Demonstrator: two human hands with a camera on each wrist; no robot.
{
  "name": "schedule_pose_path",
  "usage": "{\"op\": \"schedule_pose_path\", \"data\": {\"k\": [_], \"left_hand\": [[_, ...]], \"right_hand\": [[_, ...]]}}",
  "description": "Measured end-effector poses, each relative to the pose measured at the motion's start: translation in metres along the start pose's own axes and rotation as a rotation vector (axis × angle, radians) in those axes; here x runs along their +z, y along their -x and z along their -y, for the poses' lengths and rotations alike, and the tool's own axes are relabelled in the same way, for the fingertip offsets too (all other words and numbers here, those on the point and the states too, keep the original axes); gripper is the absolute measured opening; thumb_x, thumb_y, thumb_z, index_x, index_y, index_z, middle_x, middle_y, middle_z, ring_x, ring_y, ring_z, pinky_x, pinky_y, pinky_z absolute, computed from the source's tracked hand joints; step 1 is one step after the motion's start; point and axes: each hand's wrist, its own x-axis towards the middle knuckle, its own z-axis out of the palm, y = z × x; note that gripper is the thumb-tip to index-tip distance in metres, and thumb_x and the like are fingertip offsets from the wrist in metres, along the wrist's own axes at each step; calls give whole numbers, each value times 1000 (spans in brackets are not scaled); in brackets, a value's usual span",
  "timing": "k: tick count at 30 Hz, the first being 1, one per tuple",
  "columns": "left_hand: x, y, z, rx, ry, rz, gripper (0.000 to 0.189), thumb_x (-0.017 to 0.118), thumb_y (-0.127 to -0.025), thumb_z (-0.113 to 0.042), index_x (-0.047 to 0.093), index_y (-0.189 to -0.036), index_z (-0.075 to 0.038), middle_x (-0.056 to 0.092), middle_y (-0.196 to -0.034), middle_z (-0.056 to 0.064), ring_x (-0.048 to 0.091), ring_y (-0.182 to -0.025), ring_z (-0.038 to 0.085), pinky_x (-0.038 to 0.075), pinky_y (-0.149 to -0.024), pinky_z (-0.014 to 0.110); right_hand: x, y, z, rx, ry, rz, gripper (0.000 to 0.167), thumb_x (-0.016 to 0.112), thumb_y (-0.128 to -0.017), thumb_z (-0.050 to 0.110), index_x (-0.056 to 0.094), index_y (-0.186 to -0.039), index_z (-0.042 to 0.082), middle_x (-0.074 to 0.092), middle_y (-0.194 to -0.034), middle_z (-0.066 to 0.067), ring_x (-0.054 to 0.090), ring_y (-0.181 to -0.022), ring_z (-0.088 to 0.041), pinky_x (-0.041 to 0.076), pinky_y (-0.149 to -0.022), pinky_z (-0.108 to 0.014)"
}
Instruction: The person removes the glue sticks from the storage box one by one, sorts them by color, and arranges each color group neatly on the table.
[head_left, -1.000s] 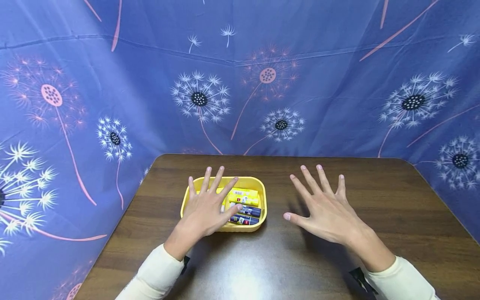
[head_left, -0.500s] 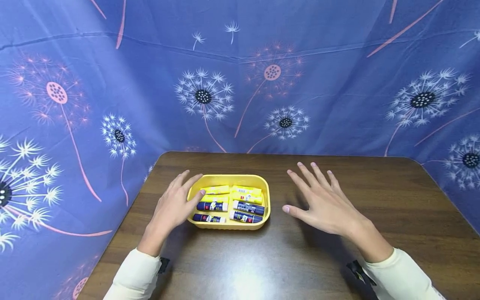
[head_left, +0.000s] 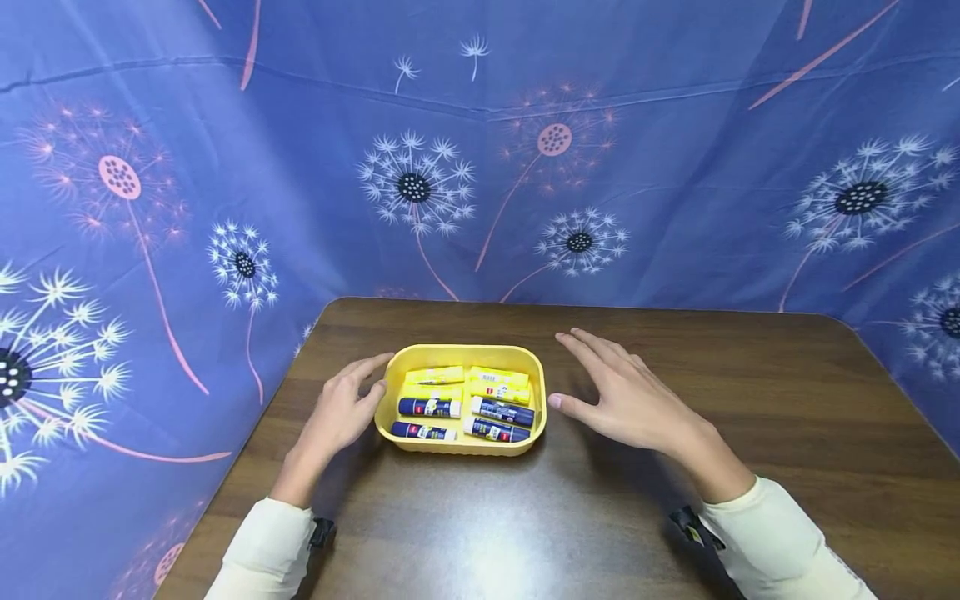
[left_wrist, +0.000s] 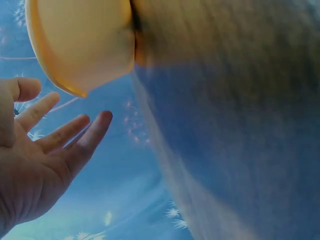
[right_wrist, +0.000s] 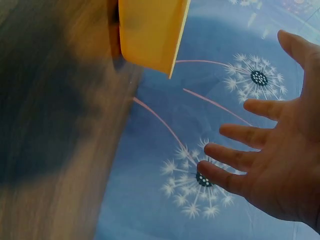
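A yellow plastic basket (head_left: 461,447) stands on the wooden table in the head view. Inside lie several dark blue glue sticks (head_left: 497,431) with pale ends, in the front part. Behind them are several bright yellow, printed tube-like items (head_left: 498,378). My left hand (head_left: 333,414) is at the basket's left side, fingers loosely bent, fingertips right at the rim. In the left wrist view its fingers spread below the basket wall (left_wrist: 82,45). My right hand (head_left: 633,404) hovers to the right of the basket, fingers extended, thumb pointing at the right wall (right_wrist: 150,35). It holds nothing.
The brown wooden table (head_left: 480,508) reaches back to a blue cloth (head_left: 675,208) printed with dandelions, which hangs behind it and along the left. A bright light reflection lies on the table in front of the basket.
My left hand has moved from over the basket to its left side, uncovering the contents. My right hand has moved left toward the basket and turned more sideways. The view has shifted slightly.
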Motion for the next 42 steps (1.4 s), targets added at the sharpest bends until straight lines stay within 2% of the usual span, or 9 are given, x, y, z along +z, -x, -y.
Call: {"op": "schedule_pose_path", "data": {"k": [7, 12, 17, 23, 28, 30, 35, 38, 42], "left_hand": [[4, -2, 8, -31, 109, 46, 39, 57, -101, -15, 65, -139, -15, 72, -130, 13, 73, -113, 29, 59, -98, 50], [6, -1, 13, -22, 131, 100, 37, 62, -101, -16, 67, -138, -15, 74, -128, 14, 73, -115, 31, 60, -97, 49], [4, -1, 16, -12, 175, 126, 38, 62, -101, -14, 64, -139, -13, 72, -130, 16, 72, -117, 33, 60, -98, 49], [1, -4, 22, -40, 269, 148, 41, 62, -99, -8, 61, -140, -8, 72, -130, 18, 72, -115, 32, 63, -90, 36], [1, -7, 26, -33, 276, 159, 42, 63, -99, -7, 62, -140, -7, 72, -130, 18, 72, -117, 32, 60, -98, 42], [1, -8, 27, -25, 269, 158, 42, 64, -98, -8, 62, -140, -8, 72, -130, 17, 71, -118, 32, 58, -102, 45], [1, -8, 27, -21, 274, 155, 42, 64, -98, -7, 62, -140, -7, 73, -129, 16, 71, -118, 31, 57, -104, 46], [0, -7, 27, -20, 278, 151, 43, 64, -97, -6, 62, -140, -6, 73, -128, 17, 71, -118, 32, 57, -104, 47], [0, -6, 27, -23, 286, 155, 44, 65, -97, -6, 62, -140, -5, 73, -127, 18, 71, -119, 33, 57, -105, 47]], "right_hand": [[6, -3, 3, -9, 9, 0, 90, 56, -92, 75, 28, -164, 27, 31, -169, -10, 39, -149, -42, 32, -115, -76], [8, -5, 3, -35, 25, -8, 90, 57, -92, 73, 30, -164, 24, 32, -169, -12, 40, -148, -41, 36, -113, -73], [10, -6, 4, -45, 16, -8, 89, 62, -93, 68, 31, -163, 24, 32, -169, -11, 40, -149, -41, 38, -113, -71], [12, -13, 7, -59, -29, 2, 87, 61, -93, 68, 31, -163, 25, 33, -169, -10, 39, -150, -42, 34, -115, -74], [14, -25, 8, -98, -142, 28, 80, 66, -95, 57, 35, -161, 22, 38, -166, -10, 36, -153, -38, 32, -120, -69], [14, -30, 8, -107, -193, 36, 76, 68, -96, 50, 38, -159, 22, 42, -163, -9, 39, -152, -35, 34, -121, -66], [19, -43, 8, -136, -318, 39, 66, 72, -96, 36, 47, -154, 17, 52, -156, -7, 47, -147, -32, 40, -119, -60], [25, -51, 7, -153, -427, 59, 59, 73, -95, 29, 53, -148, 13, 59, -149, -10, 56, -138, -34, 47, -114, -57], [34, -60, 6, -167, -641, 137, 49, 74, -94, 17, 59, -140, 8, 65, -138, -15, 64, -125, -41, 55, -105, -54]]}}
